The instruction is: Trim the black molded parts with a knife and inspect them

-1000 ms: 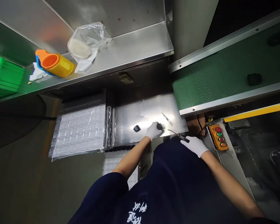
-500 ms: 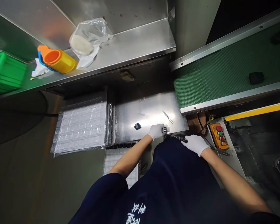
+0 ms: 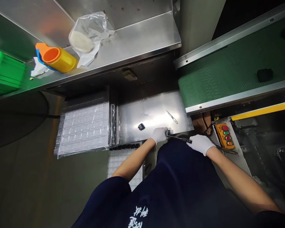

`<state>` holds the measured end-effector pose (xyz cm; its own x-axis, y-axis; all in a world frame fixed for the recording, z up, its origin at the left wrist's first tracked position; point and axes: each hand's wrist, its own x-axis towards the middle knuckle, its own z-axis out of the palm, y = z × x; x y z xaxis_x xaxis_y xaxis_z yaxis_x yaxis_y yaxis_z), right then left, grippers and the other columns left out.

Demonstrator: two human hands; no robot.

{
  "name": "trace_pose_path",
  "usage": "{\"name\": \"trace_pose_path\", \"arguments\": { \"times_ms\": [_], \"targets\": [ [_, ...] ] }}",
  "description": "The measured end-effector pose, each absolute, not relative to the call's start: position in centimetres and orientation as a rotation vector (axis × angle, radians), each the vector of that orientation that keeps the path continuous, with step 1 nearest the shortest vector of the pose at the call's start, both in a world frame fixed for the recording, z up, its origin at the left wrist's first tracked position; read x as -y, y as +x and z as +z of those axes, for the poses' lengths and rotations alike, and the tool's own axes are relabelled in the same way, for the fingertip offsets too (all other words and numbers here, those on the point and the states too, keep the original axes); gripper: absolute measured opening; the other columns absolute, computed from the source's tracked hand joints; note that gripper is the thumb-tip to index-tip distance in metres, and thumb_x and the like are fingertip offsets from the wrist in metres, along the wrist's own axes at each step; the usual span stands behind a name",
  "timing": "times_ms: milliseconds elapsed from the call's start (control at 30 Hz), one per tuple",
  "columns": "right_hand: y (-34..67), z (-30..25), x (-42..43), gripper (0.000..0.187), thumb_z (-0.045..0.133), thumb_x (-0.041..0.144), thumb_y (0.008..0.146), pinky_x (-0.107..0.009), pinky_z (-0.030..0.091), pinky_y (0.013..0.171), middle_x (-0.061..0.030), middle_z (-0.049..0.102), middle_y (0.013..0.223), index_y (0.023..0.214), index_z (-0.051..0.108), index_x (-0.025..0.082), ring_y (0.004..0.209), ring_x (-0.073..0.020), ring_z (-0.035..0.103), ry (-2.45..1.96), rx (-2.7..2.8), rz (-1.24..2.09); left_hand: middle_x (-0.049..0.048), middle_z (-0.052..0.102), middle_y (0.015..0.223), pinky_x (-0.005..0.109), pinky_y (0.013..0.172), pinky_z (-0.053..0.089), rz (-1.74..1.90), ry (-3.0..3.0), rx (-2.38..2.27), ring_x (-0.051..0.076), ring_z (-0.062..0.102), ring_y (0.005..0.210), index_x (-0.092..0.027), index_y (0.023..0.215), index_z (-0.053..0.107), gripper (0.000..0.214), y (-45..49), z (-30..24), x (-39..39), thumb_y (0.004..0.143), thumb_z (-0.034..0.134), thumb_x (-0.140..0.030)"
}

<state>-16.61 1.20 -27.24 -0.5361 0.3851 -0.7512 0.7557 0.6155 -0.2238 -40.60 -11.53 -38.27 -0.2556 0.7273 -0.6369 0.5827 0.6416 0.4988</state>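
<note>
My left hand (image 3: 160,135), in a white glove, pinches a small black plastic part (image 3: 168,133) near the front edge of the metal table (image 3: 154,107). In my gloved right hand (image 3: 201,144) is a thin-shafted tool with a black handle (image 3: 186,140). Its shaft points left and reaches the part; whether the tip touches it I cannot tell. Another black plastic part (image 3: 141,126) lies on the table left of my hands. A slim silver tool, perhaps tweezers (image 3: 172,117), rests beyond them.
Stacked clear plastic trays (image 3: 84,126) stand at left, with another tray (image 3: 124,161) below. A green conveyor belt (image 3: 216,76) carries black parts at right. Beside my right arm is an orange button box (image 3: 225,136). The shelf (image 3: 137,38) holds a yellow cup (image 3: 66,61) and plastic bag (image 3: 95,28).
The view has shifted slightly. The part in my left hand has turned a little, and the tool's shaft lies closer to it. Both hands keep their hold.
</note>
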Motion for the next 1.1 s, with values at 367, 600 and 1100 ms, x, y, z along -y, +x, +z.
{"name": "trace_pose_path", "arguments": {
  "times_ms": [367,600,1100],
  "targets": [
    [-15.7,-27.9,-1.1,0.044,0.049,0.055,0.099,-0.033,0.049,0.075,-0.0141,0.078,0.102,0.104,0.076,0.021,0.095,-0.0304,0.075,0.972,-2.155,-0.748,0.0083,0.070,0.116,0.041,0.091,0.059,0.301,0.919,-2.007,0.022,0.069,0.103,-0.015,0.115,0.069,0.028,-42.3,-39.6,13.3,0.099,0.067,-0.037],
    [-16.3,-27.8,-0.1,0.046,0.047,0.059,0.099,-0.031,0.047,0.073,-0.0111,0.078,0.099,0.099,0.075,0.022,0.092,-0.0288,0.075,0.985,-2.149,-0.804,0.0104,0.076,0.098,0.041,0.094,0.055,0.593,0.786,-1.970,0.027,0.070,0.097,-0.018,0.096,0.074,0.024,-40.4,-39.8,13.0,0.088,0.078,-0.040],
    [-15.9,-28.5,-0.6,0.046,0.048,0.059,0.097,-0.031,0.045,0.069,-0.0098,0.077,0.093,0.092,0.077,0.024,0.087,-0.0280,0.073,1.037,-2.120,-0.867,0.0157,0.077,0.104,0.045,0.091,0.063,1.199,0.122,-1.542,0.032,0.074,0.109,-0.014,0.109,0.068,0.039,-40.6,-38.9,14.2,0.090,0.071,-0.049]
  ]
}}
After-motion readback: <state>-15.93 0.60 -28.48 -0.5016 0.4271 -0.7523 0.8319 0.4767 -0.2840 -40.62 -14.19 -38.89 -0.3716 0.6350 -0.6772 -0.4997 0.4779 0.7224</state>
